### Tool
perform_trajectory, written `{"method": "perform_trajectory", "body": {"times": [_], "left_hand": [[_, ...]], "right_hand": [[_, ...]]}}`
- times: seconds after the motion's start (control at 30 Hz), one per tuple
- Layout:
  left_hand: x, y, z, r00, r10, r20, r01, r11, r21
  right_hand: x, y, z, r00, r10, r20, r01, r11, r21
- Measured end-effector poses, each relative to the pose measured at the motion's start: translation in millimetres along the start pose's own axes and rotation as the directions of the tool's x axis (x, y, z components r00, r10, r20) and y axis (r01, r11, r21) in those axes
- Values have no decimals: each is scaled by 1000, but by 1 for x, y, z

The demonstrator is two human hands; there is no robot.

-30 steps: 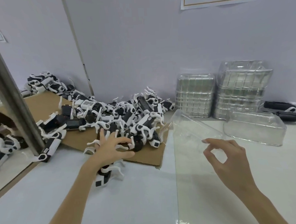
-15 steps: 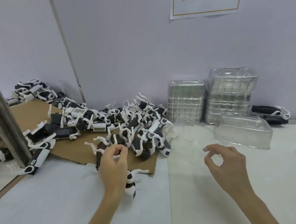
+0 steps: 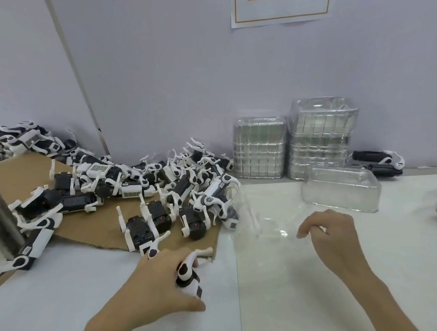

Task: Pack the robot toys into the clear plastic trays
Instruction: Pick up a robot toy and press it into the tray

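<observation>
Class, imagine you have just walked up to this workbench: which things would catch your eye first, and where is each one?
First, the big jumble of black-and-white robot toys sprawled over a cardboard sheet at the left, against the wall. Next, the stacks of clear plastic trays at the back right, with a single tray lying in front of them. In the foreground, the left hand grips one robot toy, while the right hand hovers with curled fingers.

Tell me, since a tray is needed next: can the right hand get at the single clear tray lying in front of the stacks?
Probably yes: the right hand holds nothing, and only bare table lies between it and the tray.
</observation>
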State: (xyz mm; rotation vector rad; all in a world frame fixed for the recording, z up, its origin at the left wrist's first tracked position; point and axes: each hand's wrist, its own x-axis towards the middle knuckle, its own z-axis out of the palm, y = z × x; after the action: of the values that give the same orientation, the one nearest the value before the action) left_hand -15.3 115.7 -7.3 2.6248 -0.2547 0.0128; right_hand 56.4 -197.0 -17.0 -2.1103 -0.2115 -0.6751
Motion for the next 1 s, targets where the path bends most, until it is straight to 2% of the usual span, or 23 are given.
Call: {"method": "perform_trajectory", "body": {"times": [0.07,0.13,0.2,0.33,0.4,0.53,0.63,0.7,0.8,0.9,0.93,1.0], "left_hand": [[1,10,-1,991,-19,-131,-14,970,-243],[4,21,-4,963,-32,-269,-100,880,-464],[11,35,-8,923,-79,-378,-173,791,-588],[27,67,-10,857,-184,-482,-275,628,-729],[34,83,-9,863,-190,-469,-323,506,-800],[51,114,-3,951,-150,-269,-263,59,-963],[60,127,5,978,-127,-167,-185,-147,-972],[65,126,10,990,-87,-115,-132,-226,-965],[70,120,11,993,-17,-116,-117,-215,-970],[75,110,14,986,-123,-116,-128,-92,-987],[76,104,16,976,-162,-147,-147,10,-989],[76,91,20,952,-176,-252,-188,315,-930]], "right_hand": [[-1,5,3,1000,5,15,-5,1000,22],[-2,7,6,1000,-18,-15,19,998,56],[-4,3,9,996,-73,-41,76,994,76],[-10,-7,13,970,-228,-78,232,971,50],[-14,-11,17,949,-312,-51,316,945,90],[-21,-18,28,919,-393,-22,392,908,146],[-20,-20,28,908,-400,-127,412,906,96],[-17,-20,24,889,-415,-197,432,900,54],[-14,-22,18,872,-426,-240,450,891,55],[-14,-23,14,864,-399,-308,442,893,83],[-13,-23,13,867,-373,-331,428,897,109],[-11,-23,10,885,-284,-369,373,907,195]]}}
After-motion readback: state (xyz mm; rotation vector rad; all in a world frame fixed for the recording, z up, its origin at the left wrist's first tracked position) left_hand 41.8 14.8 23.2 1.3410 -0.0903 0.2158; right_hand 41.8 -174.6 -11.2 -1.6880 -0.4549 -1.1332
